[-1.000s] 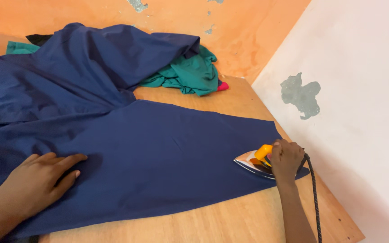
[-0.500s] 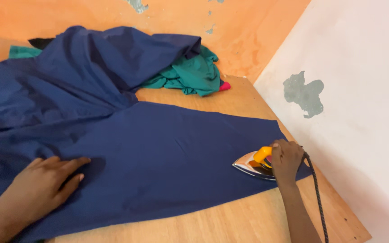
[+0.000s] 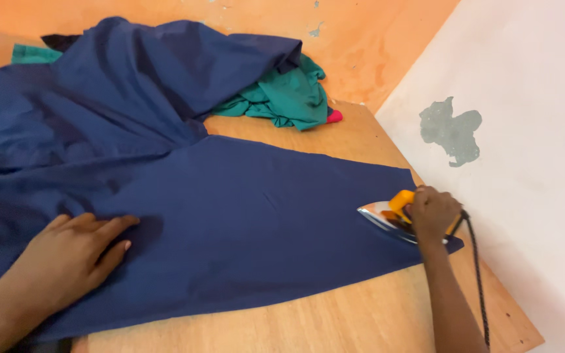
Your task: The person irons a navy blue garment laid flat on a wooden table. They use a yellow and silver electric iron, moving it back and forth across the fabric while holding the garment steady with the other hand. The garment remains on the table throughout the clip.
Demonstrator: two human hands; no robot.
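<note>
Navy blue cotton garment (image 3: pixel 243 216) lies spread flat on the plywood worktop (image 3: pixel 335 320); your left hand (image 3: pixel 67 258) is open, palm down, pinning it taut. Your right hand (image 3: pixel 431 212) is closed round the yellow-handled metal iron (image 3: pixel 387 216) at the cloth's right edge

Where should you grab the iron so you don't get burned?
By the yellow handle on top of the iron, coming down from above, as the right hand does. The shiny metal base lies flat on the blue cloth, so the handle is the only raised part.
</note>
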